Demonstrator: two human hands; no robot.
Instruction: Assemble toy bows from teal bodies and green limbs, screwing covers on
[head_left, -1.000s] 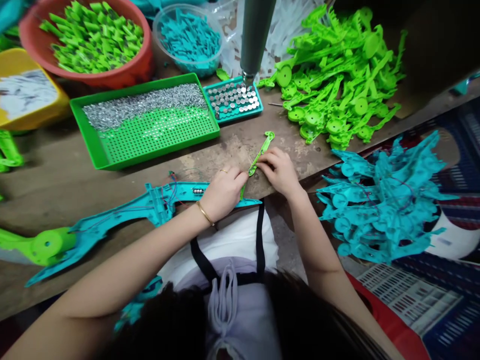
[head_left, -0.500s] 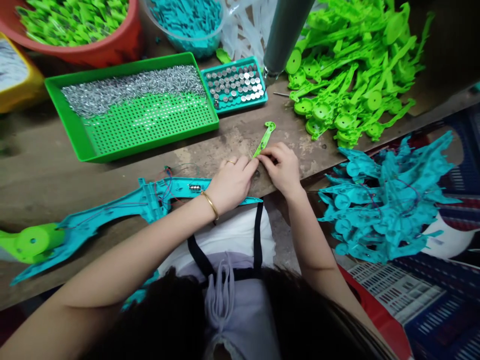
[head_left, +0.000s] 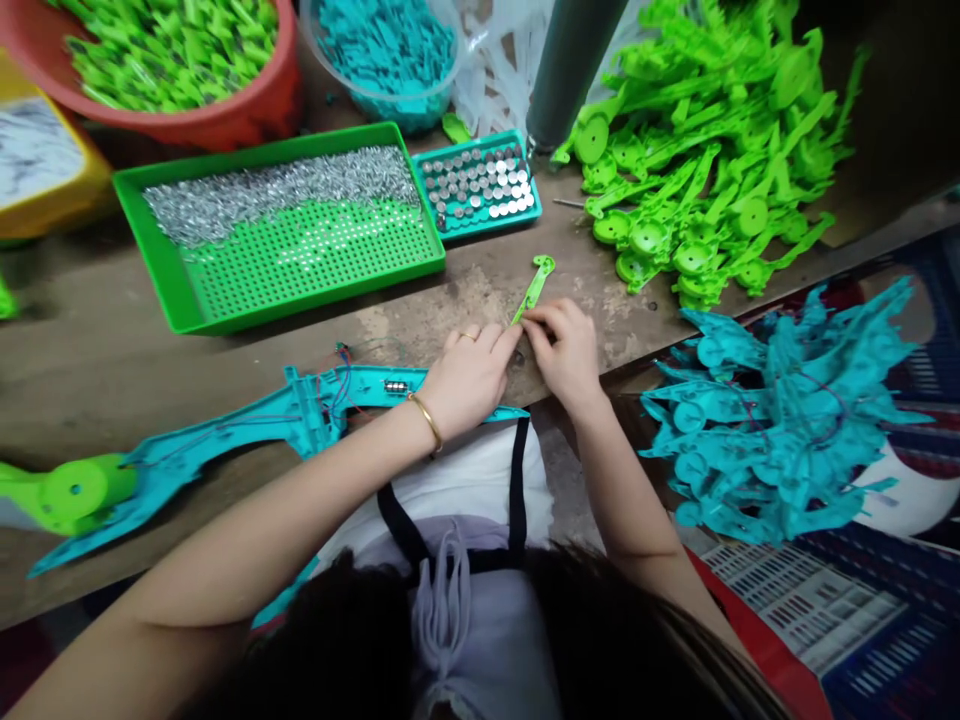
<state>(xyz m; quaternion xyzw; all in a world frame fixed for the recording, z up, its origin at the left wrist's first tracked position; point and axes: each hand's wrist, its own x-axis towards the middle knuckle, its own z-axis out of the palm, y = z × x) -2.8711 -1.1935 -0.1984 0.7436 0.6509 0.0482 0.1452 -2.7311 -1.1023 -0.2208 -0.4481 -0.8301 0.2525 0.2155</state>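
From the head view, the left hand (head_left: 469,375) and right hand (head_left: 566,345) meet at the near edge of the wooden surface (head_left: 97,350), fingertips pinched together on the lower end of a slim green plastic strip (head_left: 534,287). The strip lies on the surface and slants up and away from both hands toward the small teal tray of metal discs (head_left: 480,185). Under the left wrist lies a long teal shell (head_left: 247,430) with wires. A green tray of screws (head_left: 281,230) sits farther back.
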